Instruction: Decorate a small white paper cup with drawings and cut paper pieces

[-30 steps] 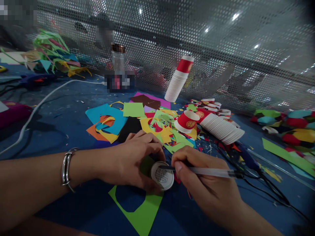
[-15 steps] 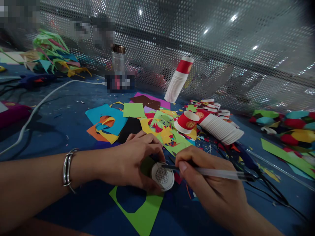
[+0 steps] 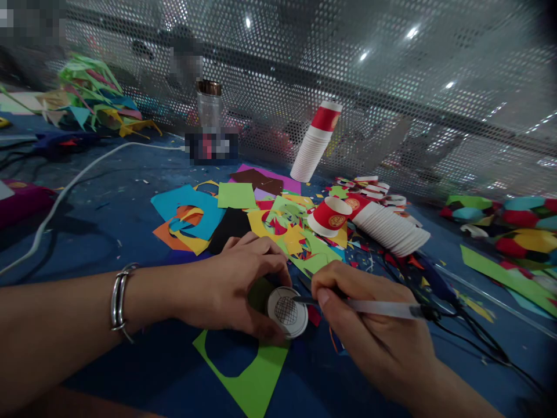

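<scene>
My left hand (image 3: 235,287), a silver bangle (image 3: 118,299) on its wrist, curls its fingers and thumb around a round white piece that looks like the base of an upturned paper cup (image 3: 301,327). A dark crosshatched circle is drawn in the middle of its face. Most of its body is hidden behind my fingers. In my right hand (image 3: 369,325) a pen with a clear barrel (image 3: 383,307) is pinched, its dark tip at the edge of the drawn circle. Below my left hand lies a green paper sheet (image 3: 256,377) with a large round hole cut out.
Colored paper scraps (image 3: 300,232) lie beyond my hands, with a red-and-white paper cup (image 3: 329,217) on them. One cup stack (image 3: 313,142) leans upright; another stack (image 3: 391,229) lies sideways. A blue glue gun (image 3: 439,281) with a black cable sits right. A white cable (image 3: 78,171) crosses left.
The pen tip has moved slightly right and down over the drawn circle, and my right hand has shifted a little with it. My left hand keeps its place.
</scene>
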`<state>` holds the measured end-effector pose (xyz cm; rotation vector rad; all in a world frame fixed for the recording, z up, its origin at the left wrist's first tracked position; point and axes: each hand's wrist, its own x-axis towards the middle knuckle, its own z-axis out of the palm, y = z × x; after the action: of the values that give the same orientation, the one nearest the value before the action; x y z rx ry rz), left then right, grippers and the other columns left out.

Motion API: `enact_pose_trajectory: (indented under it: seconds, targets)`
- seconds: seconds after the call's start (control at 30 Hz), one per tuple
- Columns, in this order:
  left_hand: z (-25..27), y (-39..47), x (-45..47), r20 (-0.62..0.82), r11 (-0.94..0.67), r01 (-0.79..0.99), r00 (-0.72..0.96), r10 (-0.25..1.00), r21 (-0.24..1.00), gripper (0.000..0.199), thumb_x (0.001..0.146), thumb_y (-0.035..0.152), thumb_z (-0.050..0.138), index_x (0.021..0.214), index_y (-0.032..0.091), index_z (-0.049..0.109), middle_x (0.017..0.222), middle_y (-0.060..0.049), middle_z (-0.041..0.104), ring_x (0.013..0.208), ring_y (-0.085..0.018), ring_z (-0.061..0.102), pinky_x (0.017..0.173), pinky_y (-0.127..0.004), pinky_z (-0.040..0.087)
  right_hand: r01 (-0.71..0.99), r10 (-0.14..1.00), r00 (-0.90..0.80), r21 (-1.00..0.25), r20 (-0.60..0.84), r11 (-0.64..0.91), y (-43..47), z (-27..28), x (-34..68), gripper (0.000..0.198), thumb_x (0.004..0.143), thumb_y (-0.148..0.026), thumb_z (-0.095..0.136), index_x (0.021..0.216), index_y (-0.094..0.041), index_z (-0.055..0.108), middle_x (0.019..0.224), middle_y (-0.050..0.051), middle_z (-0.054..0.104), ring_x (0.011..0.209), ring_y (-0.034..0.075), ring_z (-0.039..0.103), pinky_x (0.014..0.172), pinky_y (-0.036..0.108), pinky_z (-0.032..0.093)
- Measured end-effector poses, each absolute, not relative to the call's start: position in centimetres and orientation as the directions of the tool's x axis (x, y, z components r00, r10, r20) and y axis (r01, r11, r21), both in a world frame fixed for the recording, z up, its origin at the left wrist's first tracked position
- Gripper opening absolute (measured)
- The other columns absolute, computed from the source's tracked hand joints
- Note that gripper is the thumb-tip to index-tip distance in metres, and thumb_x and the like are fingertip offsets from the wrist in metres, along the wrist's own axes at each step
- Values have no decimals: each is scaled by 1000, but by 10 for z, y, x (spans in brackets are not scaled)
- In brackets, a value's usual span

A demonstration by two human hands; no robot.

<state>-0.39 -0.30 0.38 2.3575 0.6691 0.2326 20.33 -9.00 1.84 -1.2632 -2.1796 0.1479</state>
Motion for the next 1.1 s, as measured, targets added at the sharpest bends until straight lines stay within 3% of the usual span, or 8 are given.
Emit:
enact_pose_trajectory:
  seconds: [0.33, 0.67, 1.1]
  targets:
    - [8, -4, -6, -9, -651, 393, 860, 511, 650, 48, 72, 63, 75, 107, 31, 65, 120, -3, 55, 116, -29, 45, 97, -46, 36, 764, 784, -403, -299, 471, 572, -92, 20, 202, 19, 92, -11, 46, 78, -19, 58, 59, -3, 54, 48, 10, 48, 48, 26, 34]
    - [6, -4, -4, -25, -648, 412, 855, 519, 641, 48, 71, 64, 75, 106, 32, 64, 122, -3, 53, 116, -30, 44, 98, -49, 35, 685, 822, -362, -472, 440, 554, -94, 18, 196, 21, 92, -13, 44, 79, -19, 59, 63, -3, 58, 50, 9, 50, 49, 25, 36]
    - [5, -3, -4, -7, -652, 401, 855, 519, 643, 48, 70, 65, 75, 104, 32, 64, 119, -2, 53, 114, -30, 44, 97, -46, 36, 611, 836, -370, -571, 405, 548, -92, 15, 194, 21, 92, -11, 45, 78, -17, 59, 64, -4, 54, 52, 7, 46, 49, 23, 36]
